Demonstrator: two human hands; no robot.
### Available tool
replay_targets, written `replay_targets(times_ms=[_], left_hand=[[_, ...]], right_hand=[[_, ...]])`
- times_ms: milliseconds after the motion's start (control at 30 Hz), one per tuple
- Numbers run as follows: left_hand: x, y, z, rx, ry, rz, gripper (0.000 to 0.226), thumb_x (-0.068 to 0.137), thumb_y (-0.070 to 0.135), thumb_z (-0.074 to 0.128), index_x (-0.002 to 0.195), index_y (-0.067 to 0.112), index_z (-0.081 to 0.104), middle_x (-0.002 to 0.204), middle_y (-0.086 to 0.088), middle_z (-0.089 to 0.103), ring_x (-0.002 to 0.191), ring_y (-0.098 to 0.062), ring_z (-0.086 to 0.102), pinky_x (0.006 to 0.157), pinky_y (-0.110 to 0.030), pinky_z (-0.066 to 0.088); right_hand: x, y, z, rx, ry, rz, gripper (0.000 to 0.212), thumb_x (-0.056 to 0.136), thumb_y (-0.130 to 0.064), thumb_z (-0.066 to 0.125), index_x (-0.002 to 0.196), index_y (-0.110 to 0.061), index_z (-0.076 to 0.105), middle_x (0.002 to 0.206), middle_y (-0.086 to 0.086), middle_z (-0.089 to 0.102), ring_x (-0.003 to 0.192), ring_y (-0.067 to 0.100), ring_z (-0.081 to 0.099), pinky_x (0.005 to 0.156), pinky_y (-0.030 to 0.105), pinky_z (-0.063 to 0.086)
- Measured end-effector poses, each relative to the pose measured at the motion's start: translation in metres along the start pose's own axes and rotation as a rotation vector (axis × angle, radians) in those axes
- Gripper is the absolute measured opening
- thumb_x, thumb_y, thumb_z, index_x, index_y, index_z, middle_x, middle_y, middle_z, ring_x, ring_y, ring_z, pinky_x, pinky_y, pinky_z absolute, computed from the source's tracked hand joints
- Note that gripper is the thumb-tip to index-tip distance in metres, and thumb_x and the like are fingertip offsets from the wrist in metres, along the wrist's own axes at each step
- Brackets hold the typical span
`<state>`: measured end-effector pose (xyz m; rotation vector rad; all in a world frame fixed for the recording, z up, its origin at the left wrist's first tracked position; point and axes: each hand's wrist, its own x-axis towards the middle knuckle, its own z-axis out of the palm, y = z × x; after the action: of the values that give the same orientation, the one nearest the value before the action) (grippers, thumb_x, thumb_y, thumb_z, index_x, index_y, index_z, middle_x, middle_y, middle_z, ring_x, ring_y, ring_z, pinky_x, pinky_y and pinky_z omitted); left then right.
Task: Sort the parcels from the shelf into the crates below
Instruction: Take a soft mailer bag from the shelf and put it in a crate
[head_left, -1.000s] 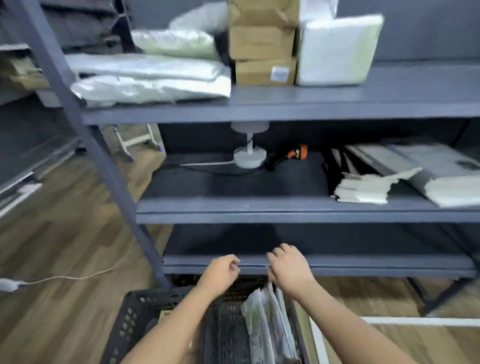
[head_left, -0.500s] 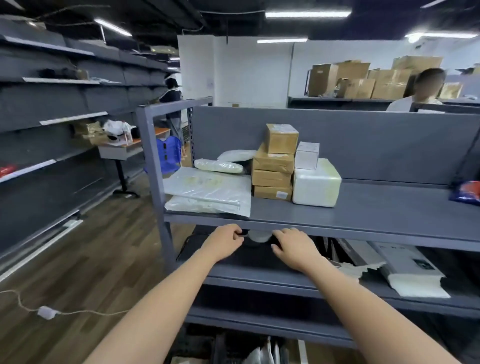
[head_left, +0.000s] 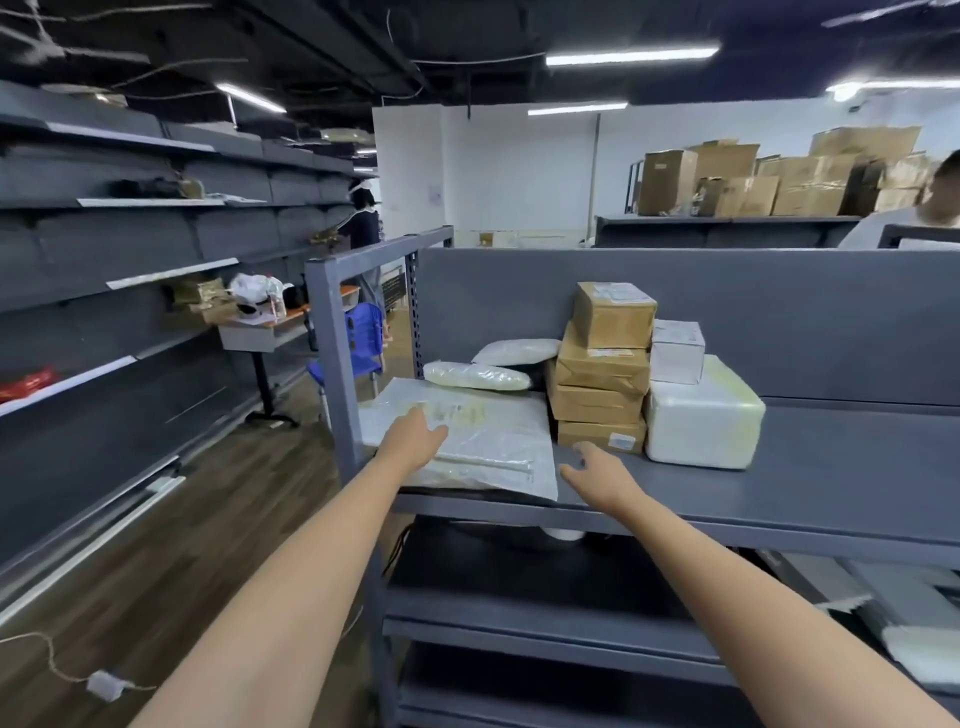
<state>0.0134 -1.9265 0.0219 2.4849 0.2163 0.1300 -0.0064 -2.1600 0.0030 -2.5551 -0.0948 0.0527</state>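
Left hand open over the plastic mailer, can't tell if touching; right hand open just beside it, fingertips blurry.

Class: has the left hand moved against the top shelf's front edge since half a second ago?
Yes: the left hand rose from below the shelf edge, forward over the flat plastic parcel.

Bright ceiling tubes glare overhead; even light, soft blur, bowed edges
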Motion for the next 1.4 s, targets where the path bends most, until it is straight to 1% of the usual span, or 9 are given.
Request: replay_targets(times_ms=[200,467,667,833,967,1067,1167,1233,1400], left_hand=[[0.075,0.006,-0.002,-0.095,-0.024,0.019,0.053,0.095,0.032,0.049,0.137,0.002,0.037,0.130,-0.016,0.056,0.114,-0.032,0.055,0.095,-0.037,0.046],[0.157,0.039,0.007,-0.066,-0.021,0.069,0.075,0.097,0.033,0.046,0.150,0.001,0.003,0.157,-0.016,0.019,0.144,-0.030,0.024,0.112,-0.036,0.027],[0.194,0.049,0.029,-0.137,-0.055,0.085,0.066,0.097,0.027,0.046,0.147,-0.002,0.014,0.154,-0.017,0.025,0.140,-0.029,0.029,0.107,-0.033,0.031],[0.224,0.051,0.043,-0.184,-0.071,0.018,0.067,0.096,0.023,0.045,0.150,0.006,0.011,0.155,-0.014,0.024,0.141,-0.031,0.028,0.109,-0.036,0.030],[0.241,0.055,0.048,-0.256,-0.115,-0.069,0.067,0.094,0.023,0.045,0.150,0.009,0.012,0.154,-0.017,0.020,0.140,-0.031,0.025,0.107,-0.036,0.030],[0.248,0.056,0.053,-0.339,-0.109,-0.084,0.061,0.093,0.025,0.047,0.146,0.007,0.025,0.151,-0.015,0.027,0.139,-0.030,0.027,0.108,-0.037,0.030],[0.254,0.057,0.055,-0.466,-0.079,-0.070,0.024,0.094,0.027,0.048,0.109,0.011,0.057,0.113,-0.007,0.056,0.113,-0.026,0.047,0.089,-0.031,0.041],[0.253,0.058,0.055,-0.539,-0.028,-0.059,0.030,0.095,0.027,0.049,0.067,0.017,0.044,0.071,0.001,0.044,0.071,-0.017,0.046,0.060,-0.023,0.033],[0.244,0.057,0.057,-0.609,0.013,-0.029,0.042,0.091,0.018,0.058,0.055,0.016,0.035,0.054,-0.001,0.030,0.050,-0.015,0.033,0.052,-0.027,0.030]], right_hand=[[0.066,-0.024,-0.002,0.031,0.042,0.034,0.049,0.097,-0.026,0.044,0.137,0.001,0.034,0.136,0.020,0.047,0.121,0.033,0.048,0.090,0.034,0.041],[0.161,-0.060,-0.025,0.268,0.180,-0.008,0.055,0.094,-0.020,0.049,0.143,-0.003,0.031,0.141,0.014,0.047,0.128,0.030,0.045,0.096,0.030,0.038],[0.212,-0.063,-0.019,0.404,0.162,0.049,0.064,0.093,-0.020,0.049,0.149,-0.008,0.020,0.137,0.014,0.049,0.123,0.028,0.050,0.093,0.031,0.042],[0.239,-0.066,-0.005,0.512,0.210,0.091,0.064,0.090,-0.021,0.049,0.146,-0.007,0.023,0.150,0.011,0.031,0.130,0.028,0.040,0.098,0.032,0.036],[0.252,-0.070,0.001,0.556,0.241,0.144,0.055,0.088,-0.023,0.052,0.137,-0.004,0.035,0.145,0.012,0.030,0.103,0.024,0.045,0.083,0.028,0.035],[0.260,-0.065,0.003,0.588,0.236,0.169,0.056,0.088,-0.022,0.053,0.138,-0.003,0.035,0.145,0.012,0.032,0.117,0.027,0.046,0.088,0.030,0.037],[0.262,-0.061,0.004,0.593,0.196,0.180,0.061,0.088,-0.021,0.053,0.142,-0.004,0.030,0.146,0.012,0.032,0.123,0.028,0.045,0.087,0.028,0.036],[0.262,-0.058,0.005,0.586,0.166,0.182,0.065,0.088,-0.022,0.053,0.145,-0.007,0.026,0.149,0.010,0.025,0.127,0.029,0.041,0.089,0.028,0.034],[0.252,-0.058,0.005,0.598,0.138,0.191,0.066,0.081,-0.026,0.056,0.140,-0.004,0.036,0.147,0.008,0.029,0.121,0.029,0.046,0.094,0.034,0.042]])
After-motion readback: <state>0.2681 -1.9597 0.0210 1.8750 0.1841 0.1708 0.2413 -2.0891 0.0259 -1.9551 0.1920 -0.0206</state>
